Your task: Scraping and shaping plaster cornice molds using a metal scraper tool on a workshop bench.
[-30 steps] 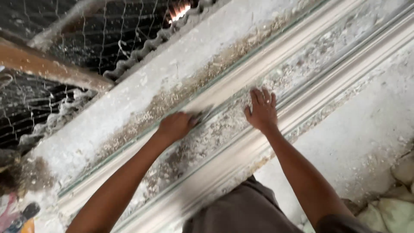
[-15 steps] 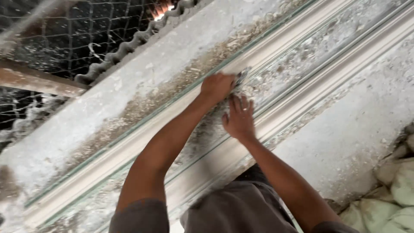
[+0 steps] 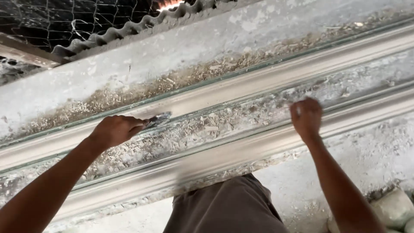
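A long white plaster moulding [image 3: 224, 90] runs across the view, with ridges and a sunken channel full of dried crumbs. My left hand [image 3: 114, 130] is closed around a small scraper [image 3: 157, 120]; its blade lies flat in the channel next to the upper ridge. Over at the right, my right hand [image 3: 306, 117] is blurred, knuckles bent, resting in the same channel. I cannot make out anything in it.
Behind the moulding is a dusty grey slab [image 3: 129, 64] with debris along its edge. Corrugated sheet [image 3: 129, 28] and wire mesh [image 3: 51, 17] are at the top left. Pale sacks [image 3: 394, 207] lie at the bottom right. My grey trousers [image 3: 224, 207] are below.
My hands, close together half a second ago, have moved apart: the left with the scraper went left along the channel, the right went right. The view also shifted.
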